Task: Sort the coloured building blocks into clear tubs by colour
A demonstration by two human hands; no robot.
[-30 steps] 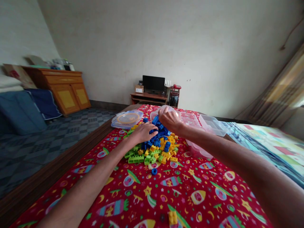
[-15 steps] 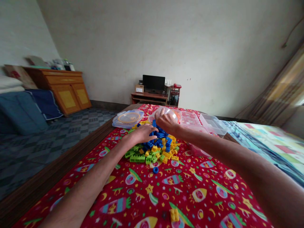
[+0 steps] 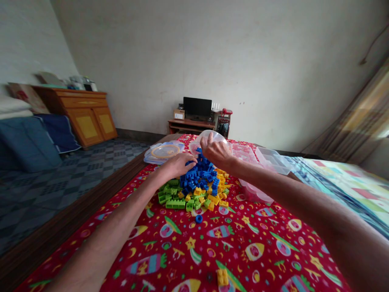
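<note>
A heap of blue, yellow and green toy bricks [image 3: 197,188] lies on a red patterned cloth [image 3: 194,247]. My right hand [image 3: 216,151] is closed on the rim of a clear plastic container [image 3: 212,137], held tipped over the far side of the heap, with blue bricks under it. My left hand [image 3: 178,164] rests against the blue bricks on the heap's left side with fingers curled; whether it holds one is hidden.
A clear lid with a yellow ring [image 3: 164,151] lies at the back left. Clear empty tubs [image 3: 272,159] and a pinkish tub [image 3: 255,192] stand on the right. A blue round piece [image 3: 198,219] and a yellow brick [image 3: 221,277] lie apart, nearer me.
The right hand has lifted and tipped the clear container further, and more blue bricks lie on the heap. The left hand has shifted slightly back and left along the pile.
</note>
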